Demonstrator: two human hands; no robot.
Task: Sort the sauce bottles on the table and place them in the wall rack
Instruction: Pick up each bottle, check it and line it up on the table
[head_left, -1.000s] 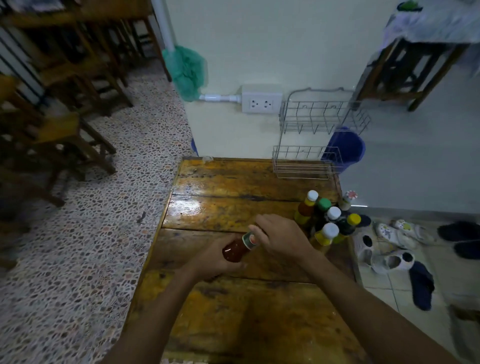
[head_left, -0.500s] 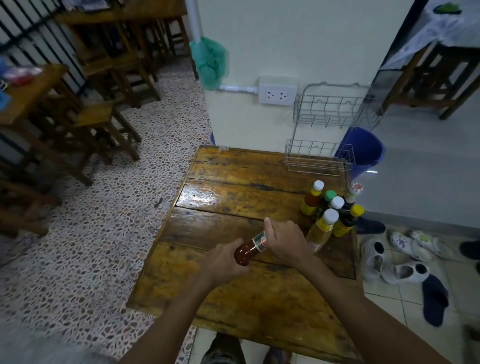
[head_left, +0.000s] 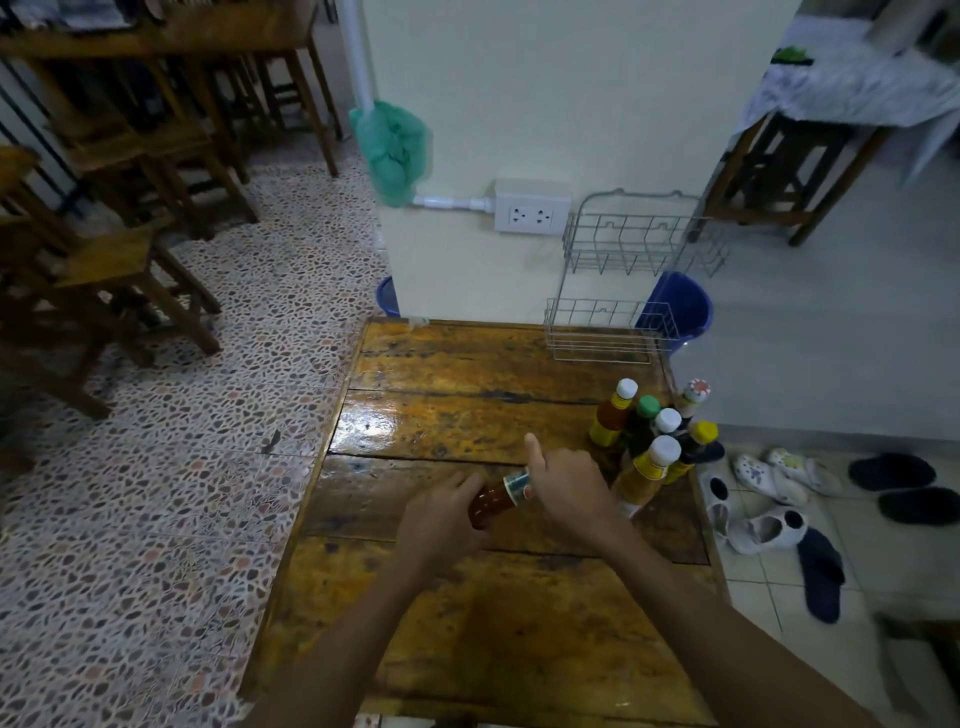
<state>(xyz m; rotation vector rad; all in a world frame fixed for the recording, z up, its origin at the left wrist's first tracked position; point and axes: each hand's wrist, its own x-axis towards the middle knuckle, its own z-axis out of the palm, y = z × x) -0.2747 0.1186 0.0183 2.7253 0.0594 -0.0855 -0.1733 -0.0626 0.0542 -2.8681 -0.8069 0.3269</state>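
Both hands met over the middle of the wooden table (head_left: 447, 415). The left hand (head_left: 441, 519) was curled round the lower body of a red sauce bottle (head_left: 493, 501), which lay tilted, its neck pointing up and to the right. The right hand (head_left: 566, 488) was wrapped over the bottle's top end, fingers closed round it and thumb sticking up; the cap itself was hidden under that hand. A pale label band showed between the two hands.

Just right of the right hand, near the table's right edge, a cluster of sauce bottles (head_left: 649, 441) stood upright and close together, with white, green, yellow and patterned caps. At the far right corner of the table the wire wall rack (head_left: 618, 280) hung on the pale wall, two tiers, the lower basket just above the tabletop. A white socket box (head_left: 530, 208) sat on the wall to the rack's left, and a blue bucket (head_left: 680, 306) stood behind the rack
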